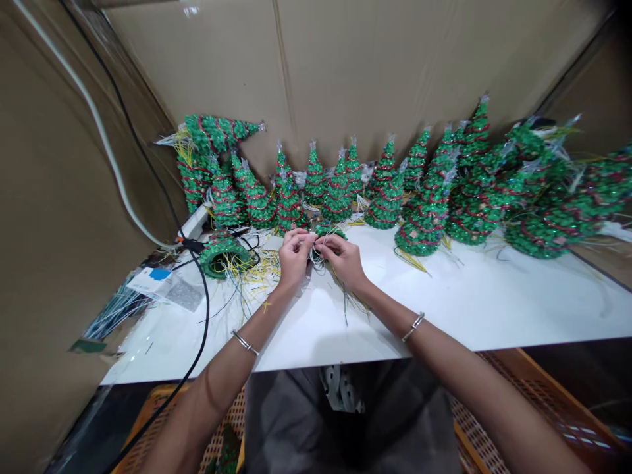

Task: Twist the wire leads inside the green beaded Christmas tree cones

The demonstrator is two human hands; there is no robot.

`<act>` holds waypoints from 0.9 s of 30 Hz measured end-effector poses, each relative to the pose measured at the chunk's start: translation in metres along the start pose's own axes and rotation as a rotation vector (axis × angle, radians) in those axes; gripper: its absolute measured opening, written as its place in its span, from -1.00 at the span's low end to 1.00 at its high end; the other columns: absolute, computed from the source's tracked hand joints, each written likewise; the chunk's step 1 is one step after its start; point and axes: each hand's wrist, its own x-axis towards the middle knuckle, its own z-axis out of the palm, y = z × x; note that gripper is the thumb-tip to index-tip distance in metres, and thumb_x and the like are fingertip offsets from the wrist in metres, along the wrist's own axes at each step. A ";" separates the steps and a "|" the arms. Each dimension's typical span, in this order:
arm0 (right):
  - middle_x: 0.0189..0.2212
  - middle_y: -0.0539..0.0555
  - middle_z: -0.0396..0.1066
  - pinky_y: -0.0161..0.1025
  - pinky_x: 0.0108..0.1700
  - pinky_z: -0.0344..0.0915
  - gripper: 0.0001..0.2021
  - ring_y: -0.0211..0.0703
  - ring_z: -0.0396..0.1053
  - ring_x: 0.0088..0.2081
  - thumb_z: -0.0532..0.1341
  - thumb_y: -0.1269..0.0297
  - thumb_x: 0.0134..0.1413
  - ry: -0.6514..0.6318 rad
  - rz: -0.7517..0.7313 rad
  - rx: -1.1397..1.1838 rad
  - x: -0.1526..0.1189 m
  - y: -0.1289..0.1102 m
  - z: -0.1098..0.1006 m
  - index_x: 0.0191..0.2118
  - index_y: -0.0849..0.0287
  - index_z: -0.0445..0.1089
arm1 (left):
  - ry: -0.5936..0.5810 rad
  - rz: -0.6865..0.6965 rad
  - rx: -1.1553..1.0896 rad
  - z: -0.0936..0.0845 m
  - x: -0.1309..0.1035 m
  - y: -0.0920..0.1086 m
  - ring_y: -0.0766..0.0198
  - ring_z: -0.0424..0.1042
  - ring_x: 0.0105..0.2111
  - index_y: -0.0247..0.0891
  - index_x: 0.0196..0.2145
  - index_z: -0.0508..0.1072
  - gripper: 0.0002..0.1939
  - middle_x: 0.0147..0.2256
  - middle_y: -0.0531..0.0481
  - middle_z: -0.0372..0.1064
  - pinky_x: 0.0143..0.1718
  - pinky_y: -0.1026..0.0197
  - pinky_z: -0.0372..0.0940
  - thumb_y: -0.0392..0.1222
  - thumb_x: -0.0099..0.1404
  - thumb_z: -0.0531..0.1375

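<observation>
A small green beaded tree (pixel 326 231) with red trim lies on its side at the middle of the white desk (pixel 494 309), thin pale wires (pixel 318 255) trailing from its base. The left hand (pixel 295 255) and right hand (pixel 344 259) meet just in front of it, fingertips pinched on those wires. Behind stands a row of finished trees (pixel 385 191). Orange mesh baskets (pixel 538 395) sit below the desk edge; their contents are mostly hidden.

Even overhead light, wide-angle edge warping, dim lower corners
</observation>
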 end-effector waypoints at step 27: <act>-0.65 -0.07 0.24 -0.34 -0.49 0.04 -0.57 -0.35 0.12 -0.59 0.13 0.01 0.23 -0.305 0.106 -0.167 0.009 -0.010 -0.021 -0.55 0.21 0.34 | -0.158 -0.067 -0.109 -0.001 -0.006 0.013 0.56 0.18 -0.71 -0.27 -0.37 0.53 -0.74 -0.18 -0.08 0.50 -0.77 0.40 0.06 0.00 0.22 0.28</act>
